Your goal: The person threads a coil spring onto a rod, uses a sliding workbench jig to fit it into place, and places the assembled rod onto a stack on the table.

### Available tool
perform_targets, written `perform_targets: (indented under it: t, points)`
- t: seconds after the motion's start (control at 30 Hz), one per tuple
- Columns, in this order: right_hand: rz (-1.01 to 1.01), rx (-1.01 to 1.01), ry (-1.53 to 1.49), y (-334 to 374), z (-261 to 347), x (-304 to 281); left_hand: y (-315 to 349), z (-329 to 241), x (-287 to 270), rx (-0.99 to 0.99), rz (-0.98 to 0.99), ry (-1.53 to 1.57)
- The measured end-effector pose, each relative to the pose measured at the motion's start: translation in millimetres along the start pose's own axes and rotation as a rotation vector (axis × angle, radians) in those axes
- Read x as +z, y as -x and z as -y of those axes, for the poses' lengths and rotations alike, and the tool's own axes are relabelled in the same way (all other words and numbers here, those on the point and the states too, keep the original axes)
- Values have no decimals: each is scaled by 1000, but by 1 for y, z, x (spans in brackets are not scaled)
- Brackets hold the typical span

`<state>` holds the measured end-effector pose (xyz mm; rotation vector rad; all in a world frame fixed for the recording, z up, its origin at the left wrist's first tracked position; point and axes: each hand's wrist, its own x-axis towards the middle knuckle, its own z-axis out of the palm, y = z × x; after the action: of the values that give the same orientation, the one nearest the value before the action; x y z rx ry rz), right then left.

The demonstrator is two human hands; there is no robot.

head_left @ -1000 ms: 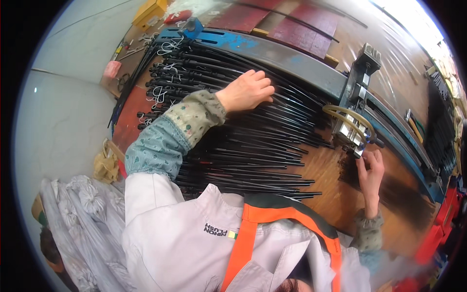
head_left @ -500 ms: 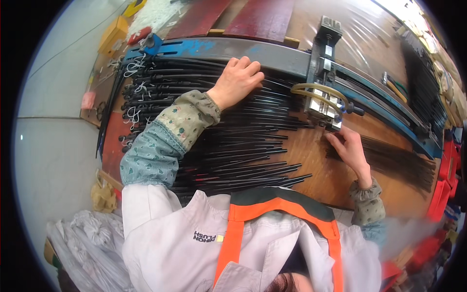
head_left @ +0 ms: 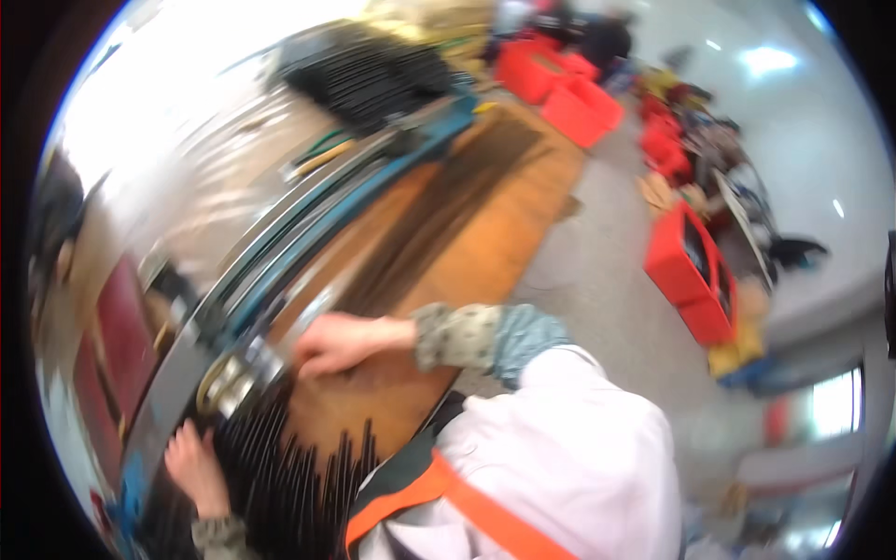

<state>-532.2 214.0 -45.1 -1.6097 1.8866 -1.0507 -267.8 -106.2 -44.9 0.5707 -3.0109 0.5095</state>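
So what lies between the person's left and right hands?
In the blurred head view, a metal fixture and the tips of black rods lie between left hand and right hand.

Gray floor [head_left: 593, 280] stretches along the right of a wooden workbench [head_left: 513, 238] in a blurred workshop, a bright window [head_left: 836, 406] glowing well beyond that side and white light [head_left: 770, 62] shining past the bench's far end.

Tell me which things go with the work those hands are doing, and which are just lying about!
Seems part of the job:
- black rods, by the left hand
- metal fixture, near the right hand

Seems just lying about:
- yellow-handled tool, beyond the blue rail
- red bins, away from the table
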Motion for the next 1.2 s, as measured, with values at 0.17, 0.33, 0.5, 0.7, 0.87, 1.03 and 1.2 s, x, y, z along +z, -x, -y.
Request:
perform_targets:
  t: [0.17, 0.33, 0.5, 0.7, 0.87, 1.03, 1.2]
  points:
    - [-44, 31, -80, 6, 15, -15, -18, -1, -8, 47, -52, -77]
    - [-65, 35, -84, 11, 8, -13, -12, -18, -22, 58, -2, -103]
    - [-49, 69, -105, 7, 9, -9, 0, -7, 6, 136, -68, -235]
    - [-84, 20, -150, 9, 4, -6, -4, -1, 0, 53, 93, -18]
    - [-67, 81, -71, 14, 9, -16, -6, 2, -19, 59, 134, 248]
    - [-41, 85, -34, 10, 10, -18, 5, 5, -7, 141, -11, 226]
    - [-34, 96, -19, 13, 8, -19, 0, 18, -11, 210, 49, 333]
